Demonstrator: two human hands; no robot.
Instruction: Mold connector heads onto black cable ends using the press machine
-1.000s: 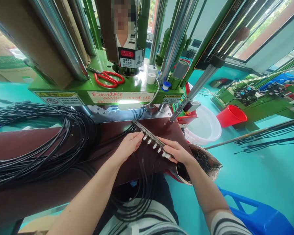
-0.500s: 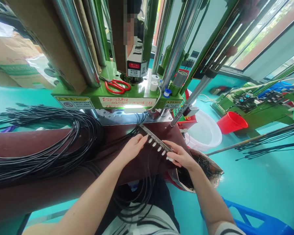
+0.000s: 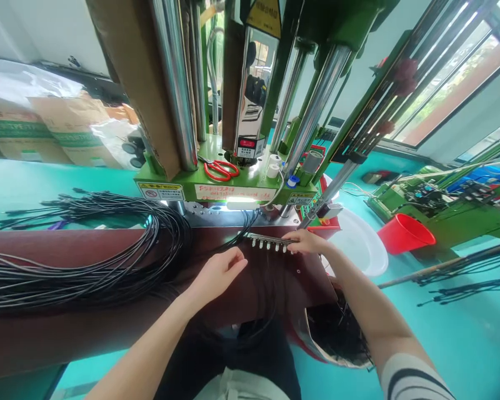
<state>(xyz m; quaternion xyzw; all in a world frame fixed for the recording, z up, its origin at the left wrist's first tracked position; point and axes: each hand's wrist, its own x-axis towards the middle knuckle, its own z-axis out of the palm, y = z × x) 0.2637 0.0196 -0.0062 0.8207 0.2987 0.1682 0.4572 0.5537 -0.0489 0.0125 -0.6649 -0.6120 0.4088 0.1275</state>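
My right hand (image 3: pixel 308 242) grips the right end of a thin metal bar (image 3: pixel 266 239) that carries several small white connectors with black cables hanging from them. The bar lies level at the front of the green press machine (image 3: pixel 229 189), over the dark red table (image 3: pixel 66 250). My left hand (image 3: pixel 216 272) hovers just short of the bar's left end with the fingers loosely curled and nothing in them. Black cables run from the bar down past the table edge toward my lap.
A big bundle of black cables (image 3: pixel 87 261) covers the table's left. Red scissors (image 3: pixel 217 169) and white tape rolls (image 3: pixel 273 166) sit on the machine's base. Right of me are a white basin (image 3: pixel 362 244), a red bucket (image 3: pixel 404 233) and a bag of scraps (image 3: pixel 337 333).
My right hand pushed the connector bar forward to the machine and turned it level. My left hand let go of its end and dropped back. The view tilted upward.
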